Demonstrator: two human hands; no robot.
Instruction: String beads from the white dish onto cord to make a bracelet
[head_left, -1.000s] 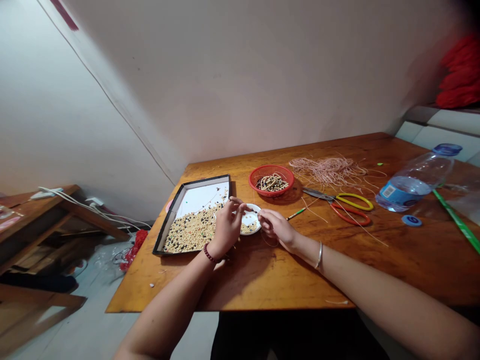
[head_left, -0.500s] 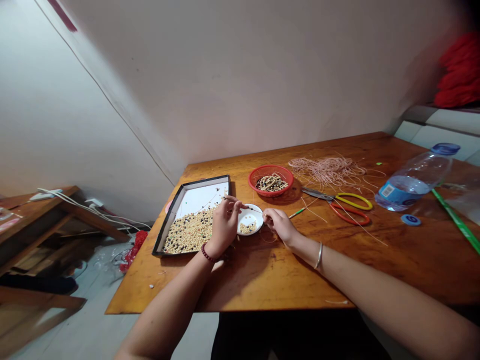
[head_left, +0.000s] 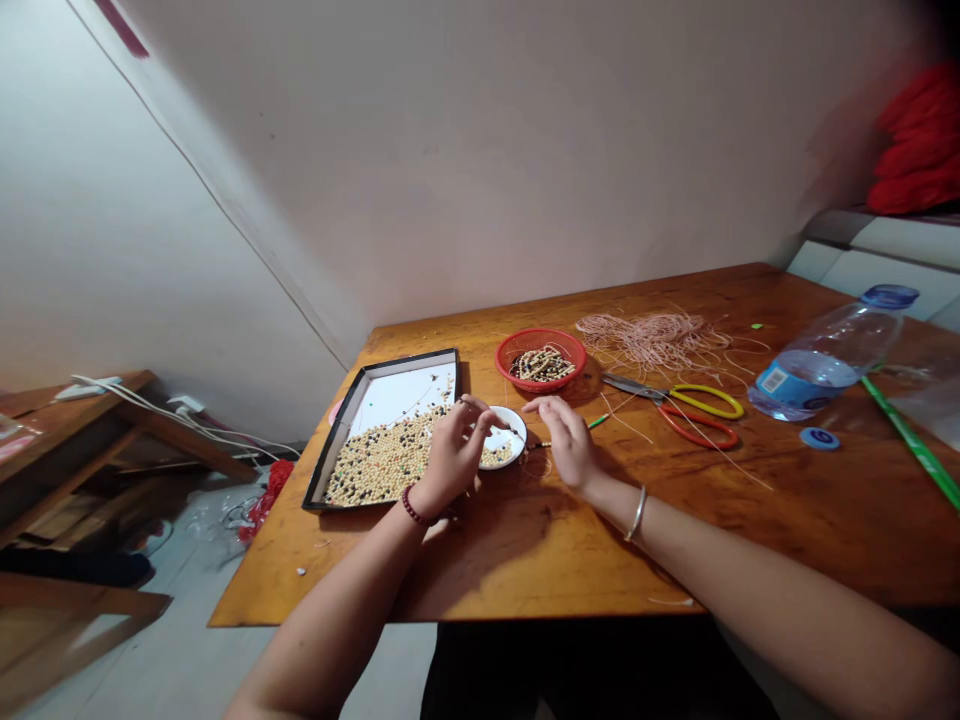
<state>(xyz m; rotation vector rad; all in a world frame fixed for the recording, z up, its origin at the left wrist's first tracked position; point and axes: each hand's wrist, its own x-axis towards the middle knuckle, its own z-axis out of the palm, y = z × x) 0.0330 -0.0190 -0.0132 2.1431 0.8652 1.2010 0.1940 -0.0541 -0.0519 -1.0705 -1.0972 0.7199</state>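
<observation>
Over the right edge of the tray, my left hand [head_left: 455, 450] has its thumb and fingers drawn together on a thin beaded string [head_left: 536, 443]. That string runs rightward across the small white dish [head_left: 517, 424], which holds some pale beads. Beyond the dish's right side is my right hand [head_left: 568, 447], its fingers stretched out and pointing left, gripping nothing that I can see. The shallow black-edged tray [head_left: 390, 383] on the left contains many cream and dark beads; my left hand covers part of it.
Behind the dish stands a red basket [head_left: 504, 358] of strung beads. Pink cord [head_left: 660, 340] lies in a tangle, with scissors [head_left: 701, 415] in front of it. A water bottle [head_left: 821, 360], blue cap [head_left: 819, 438] and green strip [head_left: 911, 440] are at the right.
My right hand has let go of the string, opened its fingers and moved slightly right. The beaded string now hangs lower on that side. My left hand has barely shifted.
</observation>
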